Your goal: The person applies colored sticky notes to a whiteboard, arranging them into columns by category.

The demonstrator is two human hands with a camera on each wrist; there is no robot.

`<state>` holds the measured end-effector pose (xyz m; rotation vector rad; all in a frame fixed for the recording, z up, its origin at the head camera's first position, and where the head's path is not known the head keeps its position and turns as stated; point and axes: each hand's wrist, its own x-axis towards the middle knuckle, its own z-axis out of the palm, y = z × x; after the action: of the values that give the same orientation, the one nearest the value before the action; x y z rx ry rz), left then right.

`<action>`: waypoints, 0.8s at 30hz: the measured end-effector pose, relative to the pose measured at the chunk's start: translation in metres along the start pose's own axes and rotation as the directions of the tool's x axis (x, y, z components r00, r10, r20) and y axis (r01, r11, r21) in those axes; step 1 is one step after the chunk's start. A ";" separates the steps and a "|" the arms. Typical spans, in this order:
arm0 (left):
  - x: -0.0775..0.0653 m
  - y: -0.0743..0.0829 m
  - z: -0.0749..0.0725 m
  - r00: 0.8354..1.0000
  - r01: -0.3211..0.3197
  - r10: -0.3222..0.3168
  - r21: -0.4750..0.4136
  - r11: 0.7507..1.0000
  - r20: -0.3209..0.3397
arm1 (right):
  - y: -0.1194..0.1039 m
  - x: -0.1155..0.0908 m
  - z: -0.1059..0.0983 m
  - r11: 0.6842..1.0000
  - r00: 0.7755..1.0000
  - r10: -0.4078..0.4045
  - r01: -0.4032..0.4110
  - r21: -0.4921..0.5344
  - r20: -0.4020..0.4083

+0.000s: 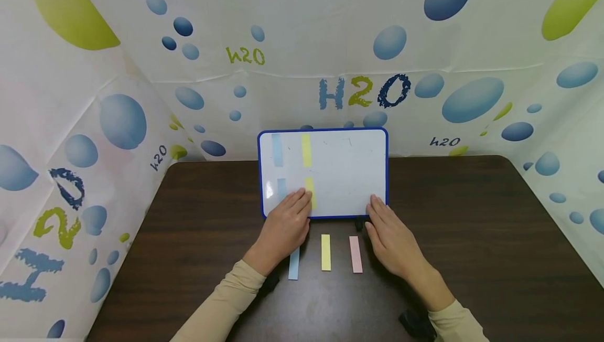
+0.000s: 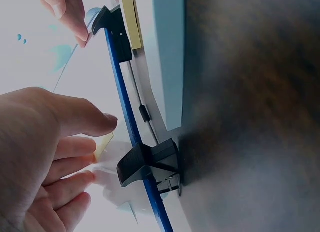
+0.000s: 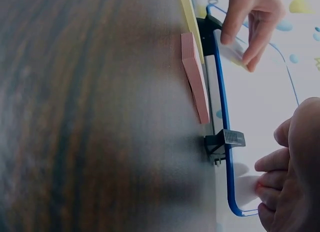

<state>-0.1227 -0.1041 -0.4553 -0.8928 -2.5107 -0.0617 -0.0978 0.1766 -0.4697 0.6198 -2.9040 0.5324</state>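
A whiteboard (image 1: 349,174) with a blue frame leans upright at the table's back. Two blue strips and two yellow strips are stuck on its left half. My left hand (image 1: 289,221) presses its fingertips against the board at the lower yellow strip (image 1: 311,200); in the left wrist view the thumb stands apart from the other fingers. With fingers extended, my right hand (image 1: 396,245) rests its fingertips on the board's lower right corner area. In front of the board lie narrow sticky-note pads: blue (image 1: 293,266), partly behind my left hand, yellow (image 1: 326,253) and pink (image 1: 356,254).
Black clips (image 2: 150,162) grip the board's lower edge. The dark wooden table (image 1: 198,237) extends to both sides. Behind it hangs a white sheet (image 1: 292,22) printed with blue and green drops. A black device (image 1: 416,323) sits at the right wrist.
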 end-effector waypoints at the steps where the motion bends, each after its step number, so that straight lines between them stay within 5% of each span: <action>1: 0.000 0.000 0.000 1.000 0.001 -0.001 0.001 1.000 0.001 | 0.000 0.000 0.000 1.000 1.000 0.003 -0.003 0.002 0.003; 24: 0.001 0.001 -0.003 1.000 0.011 -0.011 -0.018 1.000 -0.002 | 0.003 -0.002 -0.008 0.995 0.998 0.033 -0.039 0.092 0.056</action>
<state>-0.1218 -0.1031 -0.4519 -0.8852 -2.5166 -0.0885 -0.0970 0.1831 -0.4641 0.6039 -2.9605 0.6697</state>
